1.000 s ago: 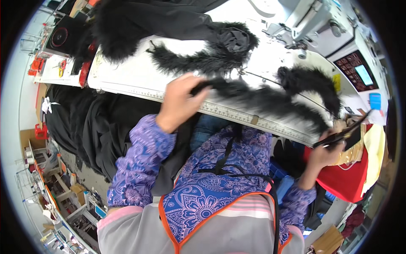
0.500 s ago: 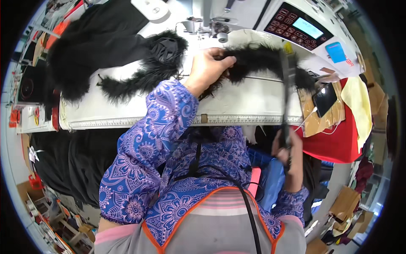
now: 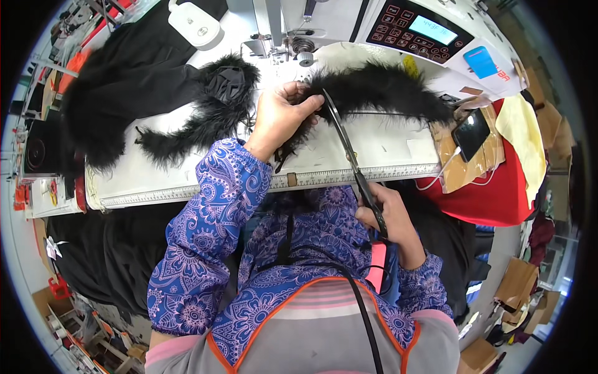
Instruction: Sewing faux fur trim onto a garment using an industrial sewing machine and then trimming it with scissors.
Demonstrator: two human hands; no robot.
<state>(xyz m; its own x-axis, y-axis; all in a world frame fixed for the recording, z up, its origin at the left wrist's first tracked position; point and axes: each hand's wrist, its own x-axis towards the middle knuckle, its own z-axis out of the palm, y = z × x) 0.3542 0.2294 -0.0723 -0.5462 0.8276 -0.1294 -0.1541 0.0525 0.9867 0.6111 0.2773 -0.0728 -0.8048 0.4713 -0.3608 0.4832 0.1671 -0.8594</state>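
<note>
My left hand (image 3: 281,115) pinches one end of a black fluffy feather trim (image 3: 380,89) that stretches to the right across the white sewing table. In my right hand (image 3: 393,218) are long scissors (image 3: 350,153), gripped by their black handles below the table's front edge. Their blades point up and left, with the tips beside the trim near my left fingertips. Whether the blades touch the trim I cannot tell. Left of my left hand lies a black garment (image 3: 156,87) with a fluffy edge (image 3: 180,138).
A white sewing machine (image 3: 349,19) with a lit control panel (image 3: 414,31) stands behind my hands. A ruler tape (image 3: 237,189) runs along the table's front edge. On the right, a phone (image 3: 471,134) rests on cardboard, beside red cloth (image 3: 492,196) and yellow cloth (image 3: 522,140).
My right hand has brought the scissors leftward from the right side to beside my left hand, tips now by the trim. My left hand still pinches the trim. The whole view has shifted slightly.
</note>
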